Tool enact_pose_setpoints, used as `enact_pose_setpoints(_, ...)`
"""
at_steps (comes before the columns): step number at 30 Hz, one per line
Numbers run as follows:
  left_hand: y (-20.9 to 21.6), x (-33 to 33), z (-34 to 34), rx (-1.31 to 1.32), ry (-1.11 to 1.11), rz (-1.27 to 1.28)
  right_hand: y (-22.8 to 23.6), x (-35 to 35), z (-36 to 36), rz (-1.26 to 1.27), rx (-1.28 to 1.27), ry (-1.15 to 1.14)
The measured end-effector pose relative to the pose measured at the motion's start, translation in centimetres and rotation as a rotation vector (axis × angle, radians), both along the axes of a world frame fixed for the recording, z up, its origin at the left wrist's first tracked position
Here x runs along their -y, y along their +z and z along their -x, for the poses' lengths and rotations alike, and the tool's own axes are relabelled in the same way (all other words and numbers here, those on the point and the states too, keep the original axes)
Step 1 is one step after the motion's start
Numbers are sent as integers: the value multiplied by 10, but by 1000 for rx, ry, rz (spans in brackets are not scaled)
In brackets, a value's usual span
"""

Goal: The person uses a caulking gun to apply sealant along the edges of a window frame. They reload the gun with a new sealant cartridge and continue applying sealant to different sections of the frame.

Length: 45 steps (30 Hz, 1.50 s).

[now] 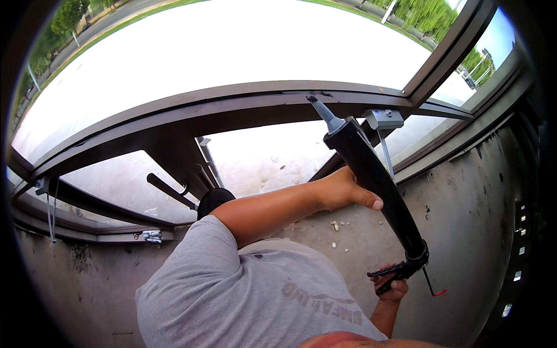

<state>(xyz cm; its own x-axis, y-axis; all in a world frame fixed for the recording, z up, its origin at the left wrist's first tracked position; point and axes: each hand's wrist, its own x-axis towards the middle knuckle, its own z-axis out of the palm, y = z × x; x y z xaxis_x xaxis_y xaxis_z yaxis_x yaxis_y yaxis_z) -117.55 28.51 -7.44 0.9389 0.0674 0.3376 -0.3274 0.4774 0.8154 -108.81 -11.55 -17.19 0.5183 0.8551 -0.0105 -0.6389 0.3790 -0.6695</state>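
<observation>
A black caulking gun (377,185) slants across the right half of the view, nozzle up and handle down. My left hand (348,191) is closed around the barrel, with its thumb lying along the near side and its other fingers mostly hidden behind. Down at the handle, my right hand (391,287) grips the grip and trigger. The grey tapered nozzle (329,118) has black sealant on its tip. That tip is at the brown window frame (243,103), beside a dark smear of sealant (319,93); I cannot tell whether it touches.
White door closers (384,119) are fixed under the frame. A dark door with a long handle (171,191) stands ajar below it. Small pale scraps (335,225) lie on the grey floor (452,243). White packets (152,236) sit by the lower left frame. Trees and a road show outside.
</observation>
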Motion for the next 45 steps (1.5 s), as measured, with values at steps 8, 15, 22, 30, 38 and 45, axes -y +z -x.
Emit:
enact_pose_setpoints(8,-10,10,-24,6,-152,3,-1,5,6,-49,10,45)
enact_pose_setpoints(15,41,28,-59,7,-167,327,83,7,-5,23,386,-156)
enact_pose_setpoints(22,86,39,-147,-177,-190,407,201,6,-28,282,898,-391)
enact_pose_setpoints(30,105,65,-247,-217,-27,549,266,-21,-80,473,1102,-493)
enact_pose_setpoints(38,82,41,-319,-157,-231,746,281,-40,-143,674,1269,-400)
enact_pose_setpoints(45,70,22,-348,-139,-270,815,295,-59,-176,766,1382,-328)
